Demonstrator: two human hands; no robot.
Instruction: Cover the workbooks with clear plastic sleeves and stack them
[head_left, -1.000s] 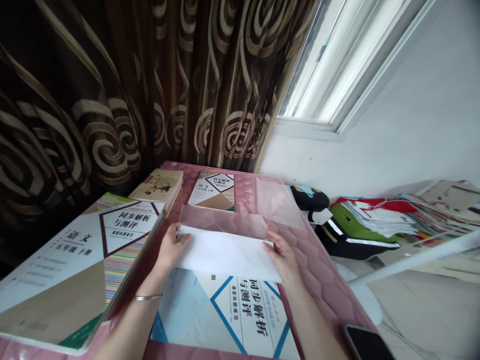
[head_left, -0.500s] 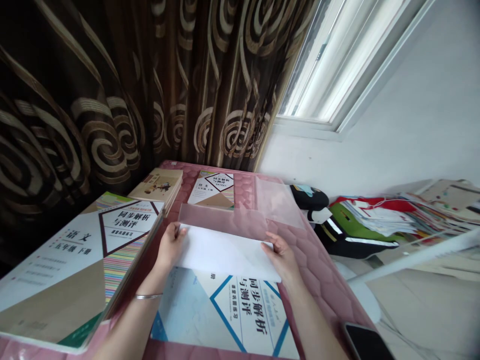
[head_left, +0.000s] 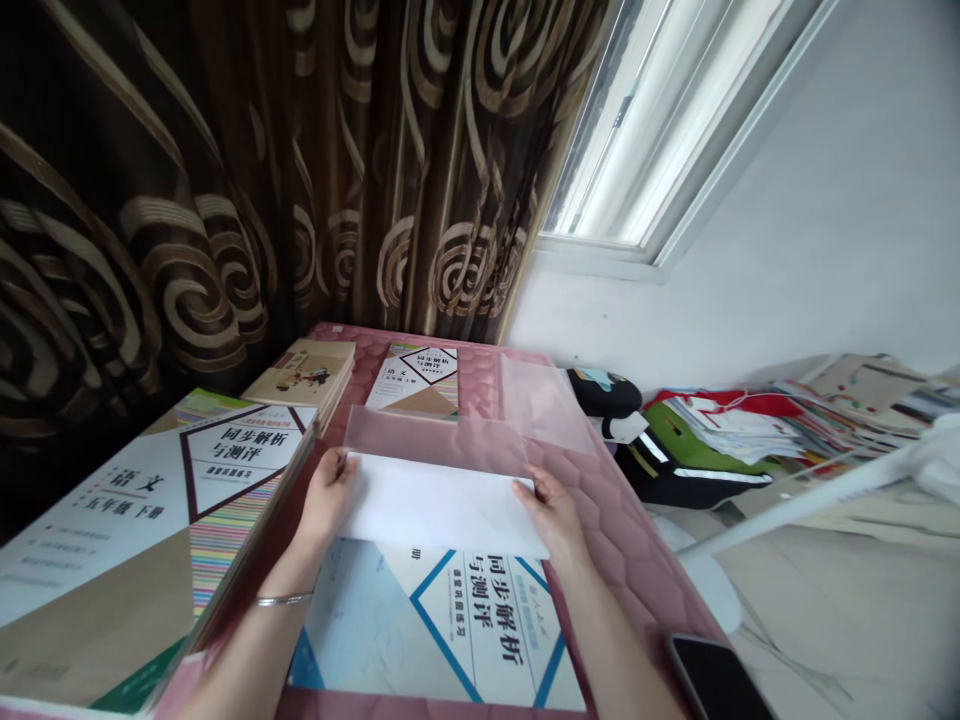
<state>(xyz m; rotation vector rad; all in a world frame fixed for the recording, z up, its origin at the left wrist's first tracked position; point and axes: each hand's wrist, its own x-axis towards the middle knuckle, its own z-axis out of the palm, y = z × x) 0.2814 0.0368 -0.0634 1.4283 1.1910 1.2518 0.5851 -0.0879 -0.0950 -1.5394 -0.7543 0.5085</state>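
The left hand (head_left: 328,495) and the right hand (head_left: 553,510) grip a blank white sheet (head_left: 442,505) by its two ends, each with the thumb on top and the fingers curled around the edge. The sheet lies across the upper part of a blue-and-white workbook (head_left: 442,630), hiding that end of its cover; whether the two are joined cannot be told. Just beyond the sheet, a clear plastic cover (head_left: 435,430) spreads over a pink quilted surface (head_left: 622,540), and a second translucent piece (head_left: 536,395) lies flat farther back to the right. A thin silvery bracelet (head_left: 283,600) circles the left wrist. Beside the left arm is a pile of large workbooks (head_left: 150,520), its top cover striped and edged in green, with a stack of beige booklets (head_left: 300,375) behind it. A smaller-looking workbook (head_left: 416,375) lies near the back edge, before a brown patterned curtain (head_left: 300,150). A dark-screened phone (head_left: 720,680) rests near the right forearm. Off to the right, papers (head_left: 735,425) are heaped beside a white lamp-like arm (head_left: 802,510).
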